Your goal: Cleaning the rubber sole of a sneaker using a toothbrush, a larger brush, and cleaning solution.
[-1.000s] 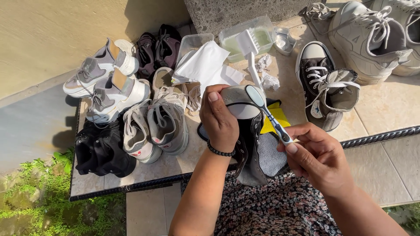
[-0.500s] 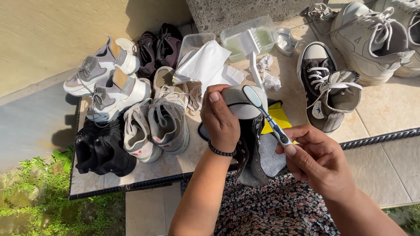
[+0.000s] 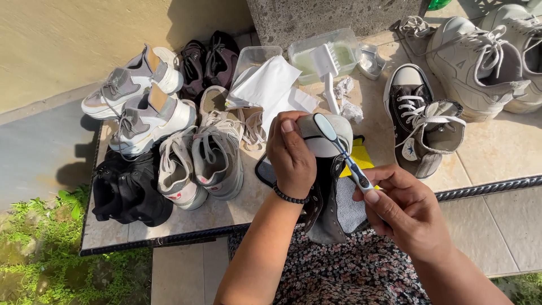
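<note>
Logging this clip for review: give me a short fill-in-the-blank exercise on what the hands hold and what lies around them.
1. The right hand holds a ____ against the shoe's white toe cap.
2. The left hand wears a black beaded ____ at the wrist.
3. A white scrub brush leans in a clear plastic ____ of cloudy liquid.
4. The black high-top sneaker is gripped by the ____ hand.

Missing words: toothbrush; bracelet; container; left

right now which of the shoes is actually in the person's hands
The dark high-top sneaker with the white toe cap: the left hand grips its toe while the right hand holds a toothbrush on it. All other shoes lie untouched.
</note>
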